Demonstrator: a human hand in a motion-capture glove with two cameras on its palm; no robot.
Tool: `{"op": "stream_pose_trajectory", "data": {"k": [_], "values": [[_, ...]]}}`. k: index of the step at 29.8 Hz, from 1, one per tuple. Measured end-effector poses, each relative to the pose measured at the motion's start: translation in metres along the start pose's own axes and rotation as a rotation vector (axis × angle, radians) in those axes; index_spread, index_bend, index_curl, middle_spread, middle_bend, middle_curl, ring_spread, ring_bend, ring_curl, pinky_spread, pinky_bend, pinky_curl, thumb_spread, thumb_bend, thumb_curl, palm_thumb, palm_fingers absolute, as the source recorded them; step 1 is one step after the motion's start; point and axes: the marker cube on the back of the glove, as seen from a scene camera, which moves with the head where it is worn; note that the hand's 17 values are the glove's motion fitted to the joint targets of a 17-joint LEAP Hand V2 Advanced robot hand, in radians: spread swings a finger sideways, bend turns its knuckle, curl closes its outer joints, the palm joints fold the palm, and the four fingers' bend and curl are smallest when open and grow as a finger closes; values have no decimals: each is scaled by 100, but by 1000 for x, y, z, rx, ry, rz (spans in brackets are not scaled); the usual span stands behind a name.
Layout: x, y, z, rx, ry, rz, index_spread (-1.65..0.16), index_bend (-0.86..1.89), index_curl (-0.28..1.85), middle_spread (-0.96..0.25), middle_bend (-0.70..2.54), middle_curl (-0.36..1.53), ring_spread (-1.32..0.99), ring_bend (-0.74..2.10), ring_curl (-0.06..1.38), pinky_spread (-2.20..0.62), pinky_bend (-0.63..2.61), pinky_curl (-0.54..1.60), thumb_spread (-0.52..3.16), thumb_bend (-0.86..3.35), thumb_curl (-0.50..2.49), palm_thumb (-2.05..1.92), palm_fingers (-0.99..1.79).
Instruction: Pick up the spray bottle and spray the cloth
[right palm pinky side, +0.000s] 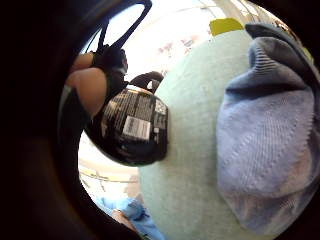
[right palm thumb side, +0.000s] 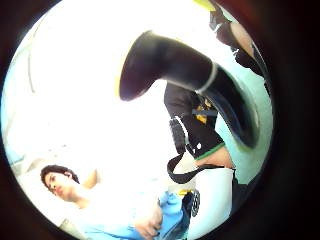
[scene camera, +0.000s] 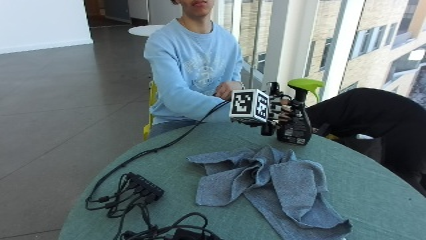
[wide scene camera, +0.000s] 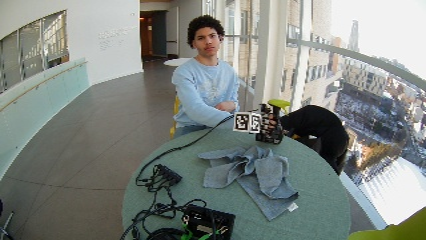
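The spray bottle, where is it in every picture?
Outside view: spray bottle held by the gloved right hand above the table's far edge.
Wide outside view: bottle beyond the cloth.
Little finger side palm view: bottle beside the cloth.
Thumb side palm view: bottle fills the middle.
Shared landmark: the green table.

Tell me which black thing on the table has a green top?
The spray bottle, which the gloved right hand grips at the table's far edge. It alone has a bright green trigger head; the black cable boxes near the front edge have none.
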Motion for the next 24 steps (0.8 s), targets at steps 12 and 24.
{"op": "stream_pose_trajectory", "data": {"k": [12, 24], "values": [[24, 121, -126, -3, 462, 23, -31, 13, 28, -10, 30, 44, -7, 33, 37, 14, 23, 36, 107, -2, 38, 75, 79], [46, 207, -173, 45, 649, 49, -32, 14, 29, -10, 28, 44, -7, 31, 36, 16, 19, 35, 109, -2, 37, 74, 81]]}}
